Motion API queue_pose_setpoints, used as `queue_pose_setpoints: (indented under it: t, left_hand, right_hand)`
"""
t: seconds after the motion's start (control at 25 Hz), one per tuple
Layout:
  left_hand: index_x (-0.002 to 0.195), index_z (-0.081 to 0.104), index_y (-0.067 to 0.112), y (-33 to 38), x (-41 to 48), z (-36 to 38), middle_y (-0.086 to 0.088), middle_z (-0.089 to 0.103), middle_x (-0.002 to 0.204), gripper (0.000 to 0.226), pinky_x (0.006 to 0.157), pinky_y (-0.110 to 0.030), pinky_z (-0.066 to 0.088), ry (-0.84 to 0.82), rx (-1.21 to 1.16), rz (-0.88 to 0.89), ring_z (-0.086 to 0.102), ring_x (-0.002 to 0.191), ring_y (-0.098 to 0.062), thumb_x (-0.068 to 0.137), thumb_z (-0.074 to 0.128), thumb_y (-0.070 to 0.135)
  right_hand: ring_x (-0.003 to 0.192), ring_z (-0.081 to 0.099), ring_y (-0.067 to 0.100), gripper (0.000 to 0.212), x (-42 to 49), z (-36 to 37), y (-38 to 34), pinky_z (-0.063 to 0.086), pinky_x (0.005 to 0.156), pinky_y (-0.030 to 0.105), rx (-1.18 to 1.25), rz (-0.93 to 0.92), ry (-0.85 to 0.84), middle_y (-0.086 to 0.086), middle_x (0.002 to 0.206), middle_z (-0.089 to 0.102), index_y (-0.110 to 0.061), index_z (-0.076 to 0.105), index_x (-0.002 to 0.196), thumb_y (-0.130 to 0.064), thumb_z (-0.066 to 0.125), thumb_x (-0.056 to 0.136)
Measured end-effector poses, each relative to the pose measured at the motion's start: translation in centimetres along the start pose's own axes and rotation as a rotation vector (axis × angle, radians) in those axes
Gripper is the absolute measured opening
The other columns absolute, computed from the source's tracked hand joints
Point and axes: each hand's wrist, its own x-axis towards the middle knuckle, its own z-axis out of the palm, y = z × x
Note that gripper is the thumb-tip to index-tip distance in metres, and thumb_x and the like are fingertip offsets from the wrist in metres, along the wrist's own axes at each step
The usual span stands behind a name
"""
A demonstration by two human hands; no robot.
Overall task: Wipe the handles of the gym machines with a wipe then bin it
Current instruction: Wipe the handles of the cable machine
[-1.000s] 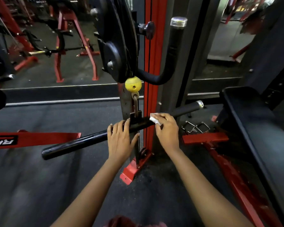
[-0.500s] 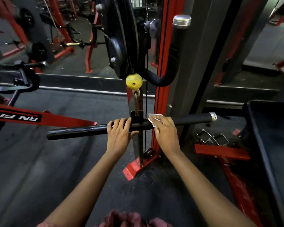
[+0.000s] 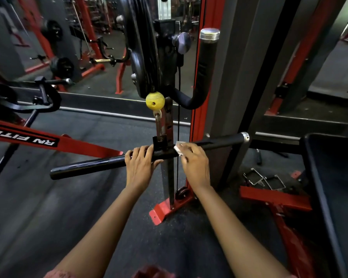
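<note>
A long black cable bar [image 3: 88, 165] hangs level in front of me from a clip under a yellow ball [image 3: 155, 100]. My left hand [image 3: 140, 165] grips the bar just left of its centre bracket. My right hand [image 3: 193, 160] presses a small white wipe [image 3: 178, 148] onto the bar just right of the bracket. Most of the wipe is hidden under my fingers. The bar's right half [image 3: 225, 141] ends in a silver cap.
A black curved handle with a silver cap [image 3: 206, 63] rises behind the bar on the red and grey upright [image 3: 201, 77]. A black bench pad [image 3: 333, 187] stands at the right, with wire clips [image 3: 263, 180] on the floor. A red frame beam [image 3: 48, 140] crosses the left.
The view has shifted a little closer and to the right, and the bar now sits nearly level. Both hands keep their places on the bar, the right one still on the wipe.
</note>
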Motion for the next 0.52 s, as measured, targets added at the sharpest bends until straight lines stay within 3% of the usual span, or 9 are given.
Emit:
queue_pose_setpoints:
  t: [0.12,0.2,0.28,0.4,0.52]
  left_hand:
    - [0.124,0.054,0.009,-0.2,0.0,-0.9,-0.010,0.058,0.119,0.050,0.101,-0.041,0.031,0.000,-0.162,-0.037,0.050,0.113,-0.028,0.085,0.061,0.040]
    - [0.119,0.056,0.008,-0.2,-1.1,-1.6,-0.012,0.059,0.115,0.046,0.098,-0.036,0.038,0.188,-0.311,-0.003,0.051,0.110,-0.024,0.084,0.065,0.035]
    - [0.112,0.056,0.008,1.3,-2.3,-1.9,-0.013,0.062,0.107,0.039,0.096,-0.032,0.040,0.385,-0.279,0.178,0.052,0.104,-0.020,0.084,0.062,0.034]
    - [0.119,0.056,0.010,4.1,0.1,-2.2,-0.012,0.062,0.117,0.052,0.111,-0.043,0.030,0.298,-0.008,0.420,0.053,0.118,-0.026,0.074,0.071,0.033]
    - [0.130,0.054,0.012,4.4,3.1,-2.7,-0.008,0.052,0.137,0.063,0.115,-0.052,-0.002,0.090,0.505,0.482,0.034,0.137,-0.027,0.073,0.072,0.034]
  right_hand:
    - [0.091,0.060,0.026,0.036,0.6,-0.5,0.7,0.051,0.079,0.033,-0.013,-0.018,-0.039,0.009,0.100,0.067,-0.010,0.069,0.107,0.004,0.067,0.074]
    - [0.091,0.060,0.026,0.034,0.9,-1.0,1.5,0.052,0.078,0.033,-0.029,0.005,-0.039,0.008,0.100,0.067,-0.010,0.070,0.107,0.003,0.067,0.075]
    - [0.092,0.060,0.025,0.032,0.8,-1.4,1.7,0.051,0.078,0.031,-0.036,0.016,-0.040,0.007,0.100,0.066,-0.010,0.070,0.107,0.001,0.067,0.077]
    - [0.096,0.058,0.023,0.033,0.8,-1.9,2.0,0.048,0.082,0.030,-0.042,0.057,-0.020,0.006,0.104,0.066,-0.012,0.068,0.110,-0.001,0.065,0.079]
    - [0.099,0.057,0.024,0.035,0.8,-2.2,2.4,0.049,0.085,0.032,0.016,0.177,0.044,0.007,0.107,0.065,-0.012,0.066,0.113,0.000,0.062,0.081]
